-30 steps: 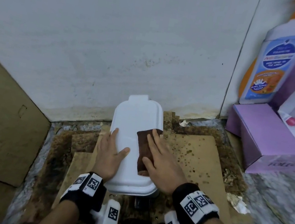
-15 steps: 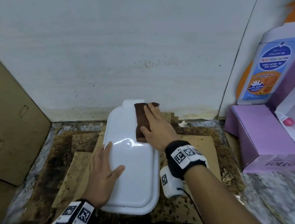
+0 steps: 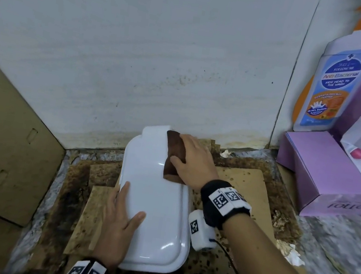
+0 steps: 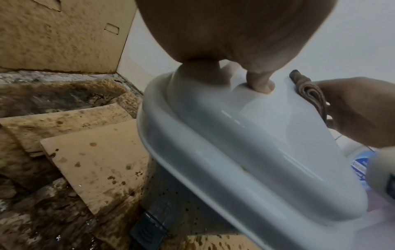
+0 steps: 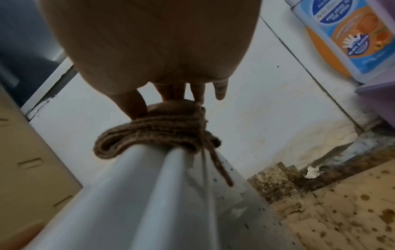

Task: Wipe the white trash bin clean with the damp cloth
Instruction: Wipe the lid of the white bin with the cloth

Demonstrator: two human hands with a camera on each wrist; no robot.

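The white trash bin (image 3: 153, 208) stands against the wall, its glossy lid facing up. A folded brown cloth (image 3: 174, 154) lies over the lid's far right edge. My right hand (image 3: 192, 160) lies flat on the cloth and presses it onto the rim. In the right wrist view the cloth (image 5: 158, 133) drapes over the bin's rim (image 5: 149, 194) under my fingers (image 5: 132, 103). My left hand (image 3: 122, 215) rests flat on the lid's near left side, thumb spread onto the top. The left wrist view shows the lid (image 4: 245, 143), my thumb (image 4: 259, 81) on it and the cloth (image 4: 310, 91) beyond.
Stained cardboard sheets (image 3: 243, 185) cover the floor around the bin. The white wall (image 3: 165, 50) is right behind it and a cardboard panel (image 3: 3, 131) stands at the left. A purple box (image 3: 326, 175) and a wash bottle (image 3: 335, 91) are at the right. Tissue scraps (image 3: 291, 253) lie nearby.
My right hand slid the cloth from the lid's middle right up to its far right edge, then nearly stopped there. My left hand stayed on the lid's near left side.
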